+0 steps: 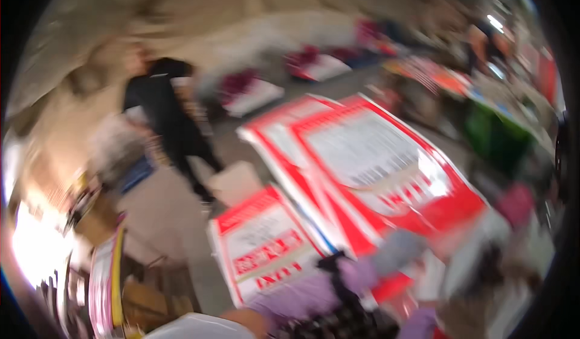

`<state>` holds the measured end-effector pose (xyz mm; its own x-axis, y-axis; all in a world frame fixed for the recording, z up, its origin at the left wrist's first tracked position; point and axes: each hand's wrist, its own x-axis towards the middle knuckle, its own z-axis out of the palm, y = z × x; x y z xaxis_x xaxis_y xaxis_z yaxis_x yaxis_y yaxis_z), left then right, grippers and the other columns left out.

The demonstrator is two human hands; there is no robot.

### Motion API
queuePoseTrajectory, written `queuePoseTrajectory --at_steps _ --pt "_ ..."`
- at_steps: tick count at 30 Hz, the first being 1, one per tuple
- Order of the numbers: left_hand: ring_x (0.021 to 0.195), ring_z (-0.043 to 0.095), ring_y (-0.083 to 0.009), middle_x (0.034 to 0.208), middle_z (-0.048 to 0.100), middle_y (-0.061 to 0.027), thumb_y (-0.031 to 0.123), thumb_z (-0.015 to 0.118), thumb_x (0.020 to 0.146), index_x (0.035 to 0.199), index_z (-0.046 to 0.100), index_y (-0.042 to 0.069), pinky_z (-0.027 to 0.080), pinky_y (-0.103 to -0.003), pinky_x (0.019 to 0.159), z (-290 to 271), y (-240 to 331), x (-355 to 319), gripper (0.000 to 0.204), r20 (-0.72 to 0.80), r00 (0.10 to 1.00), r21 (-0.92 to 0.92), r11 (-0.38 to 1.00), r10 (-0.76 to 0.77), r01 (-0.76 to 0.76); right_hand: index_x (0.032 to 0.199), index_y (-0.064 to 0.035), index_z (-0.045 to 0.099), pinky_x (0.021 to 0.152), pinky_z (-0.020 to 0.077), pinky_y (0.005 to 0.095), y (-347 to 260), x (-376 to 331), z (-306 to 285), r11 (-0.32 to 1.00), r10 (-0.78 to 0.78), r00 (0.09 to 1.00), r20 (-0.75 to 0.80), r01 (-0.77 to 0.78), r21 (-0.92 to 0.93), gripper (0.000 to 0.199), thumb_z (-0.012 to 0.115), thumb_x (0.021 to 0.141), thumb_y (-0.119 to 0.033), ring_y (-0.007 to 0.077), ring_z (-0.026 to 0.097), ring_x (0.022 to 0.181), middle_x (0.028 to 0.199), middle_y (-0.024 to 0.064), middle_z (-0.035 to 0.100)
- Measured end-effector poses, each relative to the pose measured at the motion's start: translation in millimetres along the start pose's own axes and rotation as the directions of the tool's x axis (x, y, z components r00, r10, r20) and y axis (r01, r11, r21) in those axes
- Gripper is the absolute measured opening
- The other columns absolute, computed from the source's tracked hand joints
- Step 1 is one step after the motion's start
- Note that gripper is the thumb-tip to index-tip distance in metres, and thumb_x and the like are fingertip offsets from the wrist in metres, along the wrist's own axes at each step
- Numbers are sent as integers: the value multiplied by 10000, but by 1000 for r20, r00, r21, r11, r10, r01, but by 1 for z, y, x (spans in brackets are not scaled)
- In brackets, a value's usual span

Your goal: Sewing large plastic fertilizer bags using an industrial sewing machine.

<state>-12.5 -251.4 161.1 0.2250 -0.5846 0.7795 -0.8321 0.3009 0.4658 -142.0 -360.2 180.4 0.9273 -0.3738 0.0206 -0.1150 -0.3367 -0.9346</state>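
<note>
Motion blurs the whole head view. My left hand (399, 251), in a grey glove below a lilac sleeve with a black strap, reaches across the near edge of a stack of flat red-and-white printed sacks (386, 158). Its fingers are smeared, and I cannot tell whether it touches or grips a sack. A smaller red-and-white sack stack (266, 242) lies to the left, beside that forearm. Another lilac sleeve patch (420, 324) shows at the lower edge; my right hand cannot be made out around it.
A person in dark clothes (169, 103) stands on the floor at the far left. Red-and-white bundles (308, 64) lie along the back. At the far right, another person (489, 43) bends over a cluttered surface near a green container (495, 133). Boxes (145, 297) stand at the lower left.
</note>
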Motion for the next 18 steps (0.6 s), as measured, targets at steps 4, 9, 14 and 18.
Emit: queuePoseTrajectory --at_steps 4,9,14,18 --pt "605 624 -274 614 590 -107 127 644 677 631 627 101 483 -402 538 -1 63 -5 55 347 917 536 844 -197 -22 810 -120 635 727 513 445 133 19 14 586 -80 927 -368 -255 -769 118 587 832 -225 271 646 840 896 91 653" --pt "544 591 -200 651 568 -21 194 547 842 1317 527 146 447 -331 455 -180 120 -83 478 569 572 735 677 -591 -31 785 -121 623 695 500 442 126 -4 -32 669 -46 900 -434 -294 -683 109 598 820 -222 279 632 805 866 95 640" --pt "609 638 -186 691 602 4 197 536 879 1332 507 273 446 -307 466 -227 160 -109 460 434 536 833 549 -725 68 761 -123 611 663 486 439 118 -3 -52 690 -37 881 -471 -319 -650 106 610 809 -218 286 618 771 835 99 626" --pt "709 666 -192 844 675 -10 215 586 874 1234 591 214 493 -337 545 -211 155 -100 359 270 540 837 471 -797 278 742 -125 601 638 475 437 122 -10 -54 701 -30 868 -495 -335 -629 109 619 800 -215 293 607 744 811 102 616"
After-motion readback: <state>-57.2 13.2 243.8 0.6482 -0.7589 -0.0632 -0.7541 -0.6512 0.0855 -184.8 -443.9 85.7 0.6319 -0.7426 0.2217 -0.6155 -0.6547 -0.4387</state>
